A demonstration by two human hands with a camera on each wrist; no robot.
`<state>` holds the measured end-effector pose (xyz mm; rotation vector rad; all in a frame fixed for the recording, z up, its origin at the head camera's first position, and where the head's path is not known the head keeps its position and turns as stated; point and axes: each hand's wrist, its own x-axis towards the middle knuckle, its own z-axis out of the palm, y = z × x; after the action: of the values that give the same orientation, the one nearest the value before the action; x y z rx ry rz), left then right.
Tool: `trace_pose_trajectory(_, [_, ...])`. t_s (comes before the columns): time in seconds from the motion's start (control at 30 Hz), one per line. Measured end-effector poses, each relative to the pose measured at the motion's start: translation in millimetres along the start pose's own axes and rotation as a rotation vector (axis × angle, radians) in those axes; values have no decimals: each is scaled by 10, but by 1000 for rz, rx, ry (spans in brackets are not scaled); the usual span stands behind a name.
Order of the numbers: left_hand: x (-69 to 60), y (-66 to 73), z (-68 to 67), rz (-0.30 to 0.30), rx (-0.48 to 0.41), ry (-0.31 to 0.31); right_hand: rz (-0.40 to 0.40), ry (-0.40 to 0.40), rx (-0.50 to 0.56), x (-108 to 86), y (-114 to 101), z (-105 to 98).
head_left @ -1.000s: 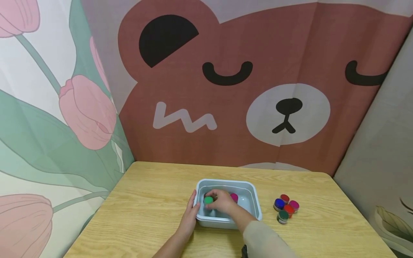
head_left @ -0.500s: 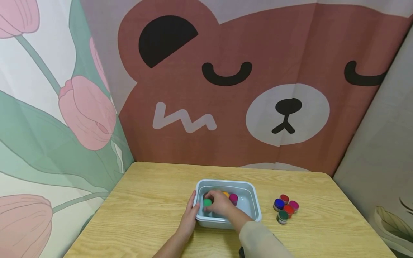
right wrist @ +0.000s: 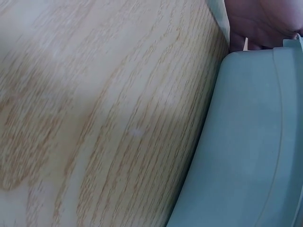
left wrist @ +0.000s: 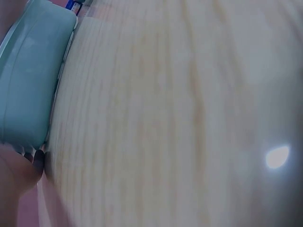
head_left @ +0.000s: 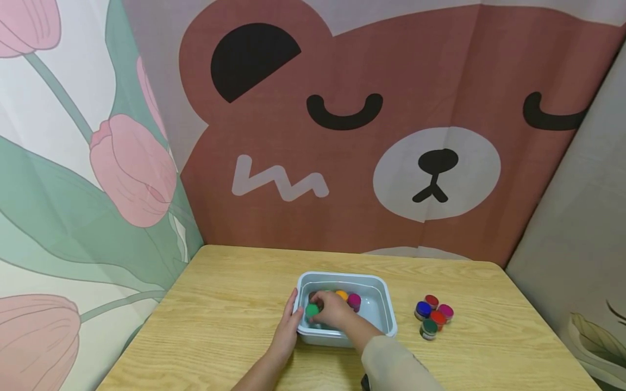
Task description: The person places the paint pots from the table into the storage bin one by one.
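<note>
A light blue plastic bin stands on the table. Inside it, my right hand pinches a small jar with a green lid near the left wall. An orange-lidded jar and a magenta-lidded jar sit behind that hand, which partly hides the bin's floor. My left hand rests against the bin's outer left side, its fingers extended along the wall and the thumb by the rim. The left wrist view catches part of this hand at the bin's end.
Right of the bin, several small jars stand close together on the wooden table: red-lidded, blue-lidded, magenta-lidded, orange-red-lidded and dark-green-lidded. A bear-print curtain hangs behind the table.
The right hand has moved the green-lidded jar slightly left and nearer within the bin, and the orange lid has come into view. The left hand and bin have stayed put.
</note>
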<state>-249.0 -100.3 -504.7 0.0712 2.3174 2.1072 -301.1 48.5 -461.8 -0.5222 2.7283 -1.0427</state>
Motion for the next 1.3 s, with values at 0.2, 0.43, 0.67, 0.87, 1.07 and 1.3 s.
trace_pose_trajectory(0.2, [0,-4,1,-1,11,7,39,-2,55,-13,-12,-23])
trace_pose_trajectory(0.43, [-9,-4,1,7,23,10,4,62,104,-75,7,-84])
trace_pose_trajectory(0.67, [-9,-12,10,8,22,19,-25,131,189,-179,75,-219])
trace_pose_trajectory(0.87, [2,-19,13,12,11,26,-9,184,267,-328,110,-373])
trace_pose_trajectory(1.07, [11,-16,8,11,-3,19,16,242,332,-438,148,-496])
trace_pose_trajectory(1.3, [6,-34,16,18,-9,26,57,289,297,-618,240,-649])
